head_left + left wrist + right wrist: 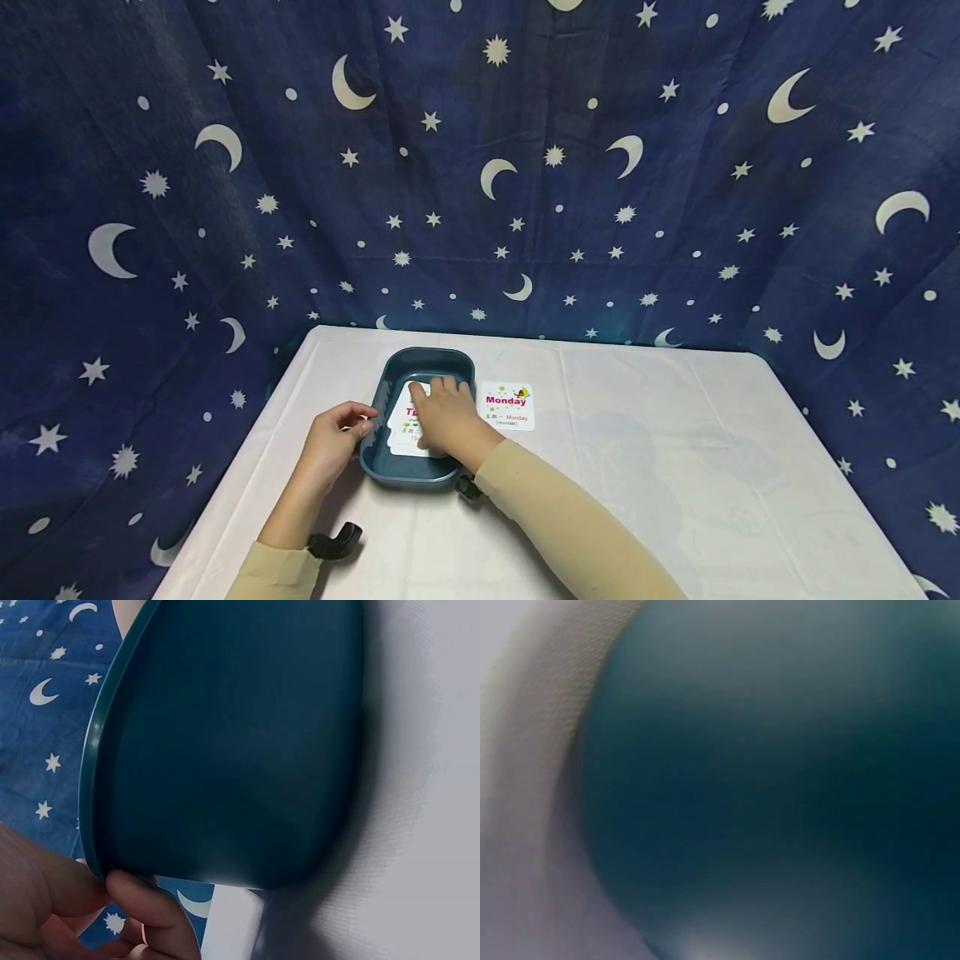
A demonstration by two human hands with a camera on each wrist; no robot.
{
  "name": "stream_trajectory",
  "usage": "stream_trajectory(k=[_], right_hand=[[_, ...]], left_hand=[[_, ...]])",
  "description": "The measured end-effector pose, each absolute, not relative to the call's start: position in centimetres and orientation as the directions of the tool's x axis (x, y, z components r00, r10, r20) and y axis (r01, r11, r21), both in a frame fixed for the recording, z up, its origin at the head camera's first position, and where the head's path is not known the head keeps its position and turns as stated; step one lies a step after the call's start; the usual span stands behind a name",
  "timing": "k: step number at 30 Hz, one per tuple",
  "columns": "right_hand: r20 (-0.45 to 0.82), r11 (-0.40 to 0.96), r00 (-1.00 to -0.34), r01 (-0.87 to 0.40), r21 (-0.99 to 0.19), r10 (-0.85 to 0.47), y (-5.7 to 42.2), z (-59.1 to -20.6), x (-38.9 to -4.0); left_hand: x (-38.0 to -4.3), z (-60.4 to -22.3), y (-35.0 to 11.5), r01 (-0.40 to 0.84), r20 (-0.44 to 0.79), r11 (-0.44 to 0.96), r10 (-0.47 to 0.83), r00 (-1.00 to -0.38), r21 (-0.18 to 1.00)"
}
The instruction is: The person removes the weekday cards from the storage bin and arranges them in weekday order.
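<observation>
Two beige sleeves (pixel 577 521) come nearest to us, reaching in from the bottom edge, and by the wrists we see black fittings (pixel 335 542), one on each arm. Just beyond, the left hand (pixel 333 442) pinches the rim of a dark teal tray (pixel 408 478) between thumb and finger at its left side; from the left wrist we see that grip close up, beside the tray's outer wall. Our right wrist view is mostly blurred teal.

Inside the tray, white cards (pixel 406 423) overlap, the upper one tilted, its bold red word starting with T and partly covered. Over them lies the right hand (pixel 452 421), fingers spread a little and bent; we cannot tell whether it grips a card. Just right of the tray, we read "Monday" in red on another card (pixel 507 407), flat on the white-covered table (pixel 660 467), with a small colourful figure at its upper right corner. Farthest off, we face a dark blue curtain (pixel 570 196) patterned with pale moons, stars and dots.
</observation>
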State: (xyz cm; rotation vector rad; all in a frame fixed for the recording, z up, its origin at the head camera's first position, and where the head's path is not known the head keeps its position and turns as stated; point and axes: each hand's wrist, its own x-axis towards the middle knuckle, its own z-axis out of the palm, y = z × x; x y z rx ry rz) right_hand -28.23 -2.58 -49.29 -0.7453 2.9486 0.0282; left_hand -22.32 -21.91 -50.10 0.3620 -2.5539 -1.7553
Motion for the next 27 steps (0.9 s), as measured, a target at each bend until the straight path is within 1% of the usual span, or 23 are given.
stream_trajectory(k=[7,14,27], right_hand=[[-0.071,0.881,-0.878,-0.473,-0.014,-0.473,-2.46,-49.23,-28.08],[-0.007,0.875,-0.875,-0.484,-0.018,-0.484,-2.36,-49.51,-28.03],[0.053,0.866,-0.869,-0.494,-0.072,-0.491,-2.15,-49.47,-27.89]], left_hand=[[-22.25,-50.07,-21.83,-0.179,-0.113,0.342,-0.203,-0.973,0.922],[-22.32,-50.19,-21.86,-0.174,-0.108,0.344,-0.203,-0.973,0.923],[-22.21,-50.21,-21.92,-0.173,-0.111,0.336,-0.196,-0.974,0.926]])
